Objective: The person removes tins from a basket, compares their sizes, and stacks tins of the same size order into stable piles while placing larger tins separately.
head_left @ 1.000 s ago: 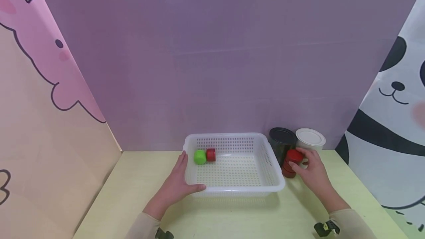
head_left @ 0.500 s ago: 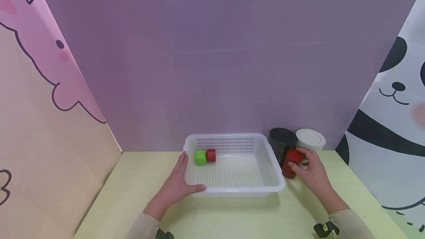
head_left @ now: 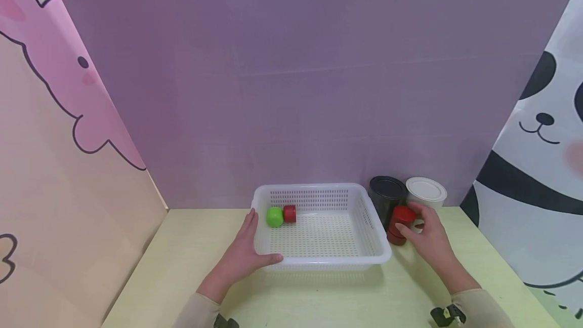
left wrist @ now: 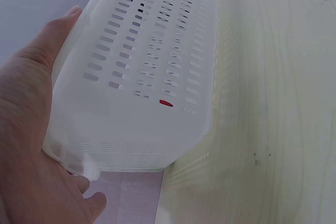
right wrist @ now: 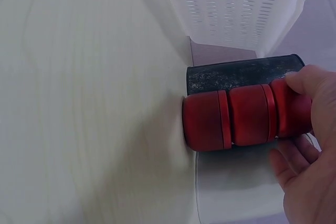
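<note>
A white perforated plastic basket (head_left: 319, 259) stands on the table. My left hand (head_left: 243, 252) grips its near left corner, thumb on the front rim and fingers along the left side. Inside lie a green round piece (head_left: 275, 216) and a red one (head_left: 289, 213), side by side at the left. At the basket's right, my right hand (head_left: 428, 234) holds the topmost of three stacked red canisters (right wrist: 247, 116), thumb on one side and fingers on the other. The stack stands upright on the table. The fingertips behind the top canister are partly hidden.
A black lidded can (head_left: 387, 186) stands right behind the red stack, close to the basket's right side. Next to it is a white lidded can (head_left: 426, 189), partly behind my right hand. A purple backdrop (head_left: 291, 90) rises at the table's far edge.
Almost nothing differs. Both hands keep their places on the basket and the red stack, with only a tiny shift of the whole view.
</note>
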`<state>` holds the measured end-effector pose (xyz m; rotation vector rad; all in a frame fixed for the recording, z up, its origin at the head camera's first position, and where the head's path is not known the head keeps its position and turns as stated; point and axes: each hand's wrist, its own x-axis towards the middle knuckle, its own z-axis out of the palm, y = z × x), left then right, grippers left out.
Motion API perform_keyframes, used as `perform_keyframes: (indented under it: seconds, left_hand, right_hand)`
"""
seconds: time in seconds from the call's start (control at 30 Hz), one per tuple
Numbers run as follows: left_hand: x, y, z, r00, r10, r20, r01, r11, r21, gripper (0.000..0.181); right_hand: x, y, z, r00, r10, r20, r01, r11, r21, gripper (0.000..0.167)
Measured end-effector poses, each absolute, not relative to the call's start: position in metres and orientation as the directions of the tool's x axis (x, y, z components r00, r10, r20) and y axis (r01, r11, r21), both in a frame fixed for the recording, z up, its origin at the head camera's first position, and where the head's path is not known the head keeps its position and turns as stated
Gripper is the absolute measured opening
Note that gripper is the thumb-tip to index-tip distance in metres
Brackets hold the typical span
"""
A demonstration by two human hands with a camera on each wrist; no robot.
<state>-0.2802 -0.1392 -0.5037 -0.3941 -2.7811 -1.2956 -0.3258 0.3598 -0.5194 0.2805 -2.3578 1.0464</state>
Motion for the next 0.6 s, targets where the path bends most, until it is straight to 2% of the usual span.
perform_keyframes:
  seconds: [0.27,0.6]
  left_hand:
    - [-0.279,-0.139,-0.502,-0.967,0.205,0.152,0.248,0.621,0.744,0.139]
    - [-0.281,-0.139,-0.505,-0.967,0.201,0.156,0.250,0.630,0.736,0.140]
  right_hand:
    - [-0.327,0.360,-0.519,-0.822,0.061,0.566,-0.383,0.677,-0.629,0.069]
    - [-0.321,0.355,-0.504,-0.769,0.113,0.629,-0.393,0.693,-0.605,0.056]
